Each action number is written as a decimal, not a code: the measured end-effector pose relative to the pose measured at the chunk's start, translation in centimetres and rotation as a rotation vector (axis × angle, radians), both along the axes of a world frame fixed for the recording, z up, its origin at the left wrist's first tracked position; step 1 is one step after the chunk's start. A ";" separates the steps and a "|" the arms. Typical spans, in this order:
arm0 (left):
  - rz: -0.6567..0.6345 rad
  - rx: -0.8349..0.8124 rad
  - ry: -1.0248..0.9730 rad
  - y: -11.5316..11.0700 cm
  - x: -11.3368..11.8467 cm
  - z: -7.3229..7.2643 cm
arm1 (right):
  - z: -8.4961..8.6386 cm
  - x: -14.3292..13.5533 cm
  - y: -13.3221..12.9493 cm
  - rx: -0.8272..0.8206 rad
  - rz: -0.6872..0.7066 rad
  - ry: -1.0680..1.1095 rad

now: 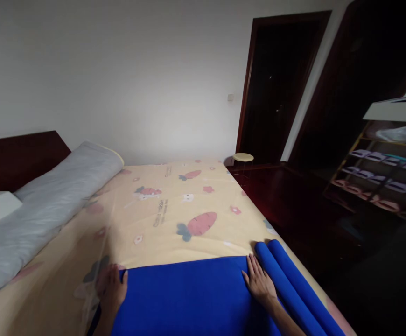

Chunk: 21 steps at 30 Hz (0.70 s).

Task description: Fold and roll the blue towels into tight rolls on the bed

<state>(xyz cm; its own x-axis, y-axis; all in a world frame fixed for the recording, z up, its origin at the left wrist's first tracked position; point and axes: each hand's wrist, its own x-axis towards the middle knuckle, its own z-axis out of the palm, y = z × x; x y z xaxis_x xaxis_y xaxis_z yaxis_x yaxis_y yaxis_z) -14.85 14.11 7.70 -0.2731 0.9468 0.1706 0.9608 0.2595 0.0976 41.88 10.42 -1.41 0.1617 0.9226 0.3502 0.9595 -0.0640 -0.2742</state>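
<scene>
A flat blue cloth or mat lies spread at the front of the bed, its near part cut off by the lower frame edge. My left hand rests at the far left corner of the blue sheet, fingers stretched forward and thumb along its edge. On the far right corner my right hand lies flat with its fingers extended. Just right of that hand, two blue rolls lie side by side along the bed's right edge. Neither hand grips anything visible.
The bed has a yellow cover with carrot and rabbit prints. A grey folded quilt lies at the left before a dark headboard. Beyond the bed stand a round stool, a dark door and a shoe rack.
</scene>
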 end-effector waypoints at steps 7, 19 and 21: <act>-0.407 -0.084 -0.027 -2.7 17.2 -2.1 | 3.7 -16.0 0.8 -0.072 0.334 0.063; -0.150 -0.143 0.001 -2.8 6.5 -2.9 | 1.6 -5.8 -0.4 -0.146 0.017 0.069; 0.047 -0.124 0.062 -2.8 2.7 -3.9 | 0.7 -2.5 -0.7 -0.139 -0.066 0.074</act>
